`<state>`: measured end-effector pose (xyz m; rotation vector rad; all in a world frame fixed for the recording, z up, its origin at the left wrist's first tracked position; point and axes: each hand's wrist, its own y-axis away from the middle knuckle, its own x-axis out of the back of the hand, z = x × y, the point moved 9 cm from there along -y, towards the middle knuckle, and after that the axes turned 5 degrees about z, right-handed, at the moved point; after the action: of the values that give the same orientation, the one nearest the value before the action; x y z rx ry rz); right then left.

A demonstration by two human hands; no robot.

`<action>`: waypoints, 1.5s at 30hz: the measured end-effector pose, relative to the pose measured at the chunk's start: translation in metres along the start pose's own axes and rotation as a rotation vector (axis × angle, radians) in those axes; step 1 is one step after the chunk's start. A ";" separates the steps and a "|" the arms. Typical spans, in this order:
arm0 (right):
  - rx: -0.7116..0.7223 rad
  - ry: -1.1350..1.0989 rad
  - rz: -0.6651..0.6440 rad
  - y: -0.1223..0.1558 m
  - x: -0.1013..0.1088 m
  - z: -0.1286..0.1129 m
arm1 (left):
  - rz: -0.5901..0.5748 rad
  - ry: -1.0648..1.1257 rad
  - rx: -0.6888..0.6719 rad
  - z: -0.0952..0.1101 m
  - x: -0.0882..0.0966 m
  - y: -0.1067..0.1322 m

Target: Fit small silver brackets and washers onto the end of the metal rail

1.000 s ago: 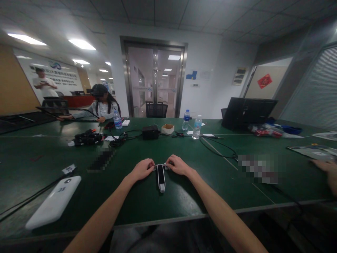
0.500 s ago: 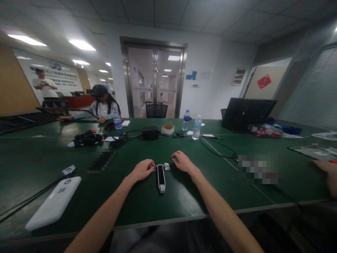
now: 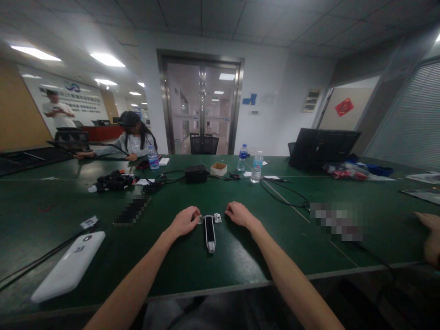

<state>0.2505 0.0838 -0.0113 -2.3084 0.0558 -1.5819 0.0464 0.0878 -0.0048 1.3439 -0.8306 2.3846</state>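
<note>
A narrow black-and-white device (image 3: 209,231) lies lengthwise on the green table (image 3: 240,256) in front of me. My left hand (image 3: 185,220) rests at its far left corner, fingers curled and pinched on a small metal part there. A small white piece (image 3: 217,217) sits at the device's far right end. My right hand (image 3: 238,213) lies on the table just right of that piece, fingers loosely curled, apart from it and holding nothing I can see.
A white power bank (image 3: 68,266) and a black cable (image 3: 44,256) lie at near left. Water bottles (image 3: 256,166), a small cardboard box (image 3: 219,168), a black adapter (image 3: 195,173) and cables sit mid-table. A laptop (image 3: 321,146) stands far right. Another person's hand (image 3: 429,236) rests at the right edge.
My right hand has let go of the device's far end and moved a little right, now resting on the table. My left hand has stayed put.
</note>
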 end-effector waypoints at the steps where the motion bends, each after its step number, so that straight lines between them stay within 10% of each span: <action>1: 0.024 -0.020 0.016 0.000 0.001 -0.008 | 0.020 -0.001 -0.003 0.002 0.003 0.000; 14: 0.315 -0.277 0.119 0.014 -0.003 -0.092 | 0.112 0.073 -0.187 0.047 0.008 0.008; 45: 0.164 -0.105 0.073 0.007 -0.010 -0.057 | 0.010 -0.085 -0.003 -0.003 -0.007 -0.001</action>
<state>0.1956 0.0647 -0.0036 -2.2316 -0.0151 -1.3743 0.0486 0.0912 -0.0120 1.4523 -0.8652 2.3468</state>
